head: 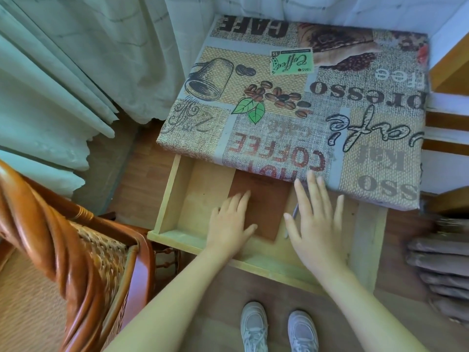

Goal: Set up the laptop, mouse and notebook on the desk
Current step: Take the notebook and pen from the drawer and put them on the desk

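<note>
A: Surface [291, 102] has a coffee-print cloth, curtains [63, 72] at 10 o'clock, wicker chair [83, 250] at 8.

B: Drawer [165, 199] pulled out. Brown notebook [264, 207] lies inside; left hand [229, 224] flat on its corner, right hand [314, 224] spread open above a pen [294, 212], gripping nothing.

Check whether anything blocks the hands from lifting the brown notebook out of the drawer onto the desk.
Nothing covers the notebook where it shows; its far end lies tucked under the desk edge. The left hand rests at its left edge, the right hand beside a pen. The desk top looks bare.
</note>
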`<act>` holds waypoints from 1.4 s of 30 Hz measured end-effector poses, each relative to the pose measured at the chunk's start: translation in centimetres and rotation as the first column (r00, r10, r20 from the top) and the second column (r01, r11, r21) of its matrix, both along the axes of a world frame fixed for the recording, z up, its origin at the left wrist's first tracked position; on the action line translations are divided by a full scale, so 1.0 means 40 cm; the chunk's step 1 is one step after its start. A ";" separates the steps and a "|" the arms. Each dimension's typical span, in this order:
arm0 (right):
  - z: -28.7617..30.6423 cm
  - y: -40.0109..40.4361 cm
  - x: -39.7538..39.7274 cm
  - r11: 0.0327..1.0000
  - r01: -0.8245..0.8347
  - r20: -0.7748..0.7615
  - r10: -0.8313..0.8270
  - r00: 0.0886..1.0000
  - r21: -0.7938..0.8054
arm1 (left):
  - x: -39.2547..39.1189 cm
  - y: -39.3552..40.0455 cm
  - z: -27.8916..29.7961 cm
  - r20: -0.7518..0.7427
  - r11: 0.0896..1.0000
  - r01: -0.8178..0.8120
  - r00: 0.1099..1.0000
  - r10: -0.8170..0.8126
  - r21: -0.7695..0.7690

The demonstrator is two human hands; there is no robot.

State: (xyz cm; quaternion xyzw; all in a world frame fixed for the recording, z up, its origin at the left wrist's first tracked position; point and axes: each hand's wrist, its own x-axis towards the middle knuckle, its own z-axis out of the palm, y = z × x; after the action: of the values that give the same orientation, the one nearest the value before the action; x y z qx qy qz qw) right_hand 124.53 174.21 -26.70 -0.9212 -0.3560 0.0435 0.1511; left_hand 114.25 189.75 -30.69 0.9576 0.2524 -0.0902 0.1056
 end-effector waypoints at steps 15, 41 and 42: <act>-0.184 0.041 -0.034 0.974 0.154 -0.345 -0.202 0.916 -0.164 | 0.039 0.020 -0.080 -0.130 0.951 -0.263 0.961 0.243 -0.164; -0.227 0.122 -0.011 0.772 0.626 -0.711 -0.381 0.592 0.107 | 0.001 0.051 -0.095 0.122 0.822 -0.318 0.900 0.418 -0.473; -0.225 0.120 -0.015 0.769 0.629 -0.701 -0.388 0.599 0.112 | -0.001 0.050 -0.097 0.118 0.817 -0.316 0.901 0.418 -0.483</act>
State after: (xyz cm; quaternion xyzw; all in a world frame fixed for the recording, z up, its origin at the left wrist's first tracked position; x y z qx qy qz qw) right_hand 123.93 179.02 -35.70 -0.8691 -0.0007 0.2456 0.4294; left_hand 114.20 191.74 -34.55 0.8430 0.3918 -0.0183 0.3681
